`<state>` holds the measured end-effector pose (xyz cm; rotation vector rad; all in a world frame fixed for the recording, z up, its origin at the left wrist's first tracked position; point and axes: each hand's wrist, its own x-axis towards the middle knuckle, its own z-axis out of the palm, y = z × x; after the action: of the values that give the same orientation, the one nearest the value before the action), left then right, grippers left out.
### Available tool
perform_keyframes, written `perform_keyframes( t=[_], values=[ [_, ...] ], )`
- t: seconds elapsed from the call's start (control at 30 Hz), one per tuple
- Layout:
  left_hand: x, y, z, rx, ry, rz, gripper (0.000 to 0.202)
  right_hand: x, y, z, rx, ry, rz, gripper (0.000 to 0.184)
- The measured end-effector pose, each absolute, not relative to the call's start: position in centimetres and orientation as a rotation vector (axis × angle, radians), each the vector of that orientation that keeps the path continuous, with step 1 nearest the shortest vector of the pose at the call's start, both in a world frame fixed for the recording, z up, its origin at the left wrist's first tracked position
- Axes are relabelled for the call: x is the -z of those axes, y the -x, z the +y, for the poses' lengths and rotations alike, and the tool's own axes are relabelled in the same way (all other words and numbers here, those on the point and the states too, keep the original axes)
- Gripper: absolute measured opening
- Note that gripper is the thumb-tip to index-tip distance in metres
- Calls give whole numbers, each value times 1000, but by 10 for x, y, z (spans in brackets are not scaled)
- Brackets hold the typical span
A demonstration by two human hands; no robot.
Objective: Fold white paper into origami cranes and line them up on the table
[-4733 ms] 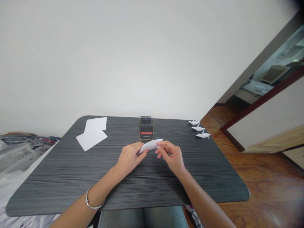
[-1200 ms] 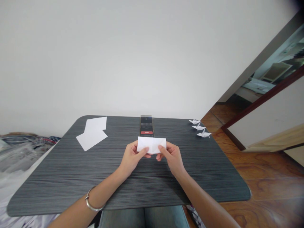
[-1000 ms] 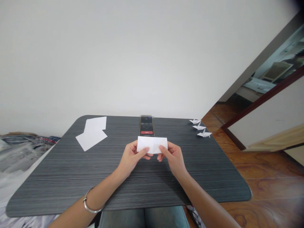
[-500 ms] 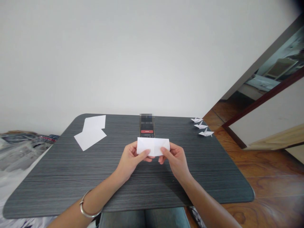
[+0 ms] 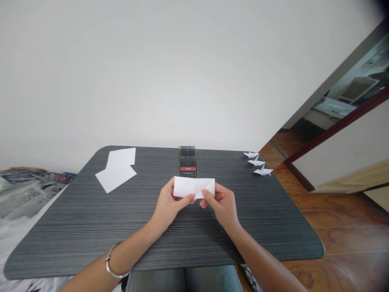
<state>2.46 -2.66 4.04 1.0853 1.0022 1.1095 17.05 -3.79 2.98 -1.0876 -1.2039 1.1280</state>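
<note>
A folded white sheet of paper (image 5: 188, 186), now a narrow rectangle with faint creases, is held up between both hands above the table's middle. My left hand (image 5: 170, 200) grips its left end, the thumb along the lower edge and the fingers behind. On the right end, my right hand (image 5: 221, 202) presses its thumb against the front face near the lower edge, with its fingers partly hidden behind the paper. Just beyond the paper lies a phone (image 5: 188, 168) with a lit screen and a red bar.
On the dark ribbed table (image 5: 146, 251), two white paper sheets (image 5: 117, 178) overlap at the left. Three folded paper cranes (image 5: 257, 162) stand in a row at the far right edge. A pale wall rises behind, and a plastic-wrapped pile (image 5: 27, 198) sits left of the table.
The folded paper has shifted slightly left with both hands. My right thumb has moved a little left across its face, and my left thumb has slid right along the lower edge.
</note>
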Motion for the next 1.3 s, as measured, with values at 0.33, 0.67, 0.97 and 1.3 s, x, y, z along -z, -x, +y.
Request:
perform_keyframes(
  t=[0.33,0.67,0.97,1.3],
  values=[
    [-36,-22,-29,-1174,-1245,1066,25,-25,-172,-31,-1431,1050,-1067,29],
    [-38,-23,-29,-1153,-1335,1120,24,-20,-172,-31,-1511,1121,-1035,20],
    [-41,-23,-26,-1208,-1136,1029,67,-23,-174,-32,-1435,1081,-1076,20],
    [-36,-19,-23,-1180,-1167,1054,27,-23,-176,-32,-1482,1052,-1064,27]
  ],
)
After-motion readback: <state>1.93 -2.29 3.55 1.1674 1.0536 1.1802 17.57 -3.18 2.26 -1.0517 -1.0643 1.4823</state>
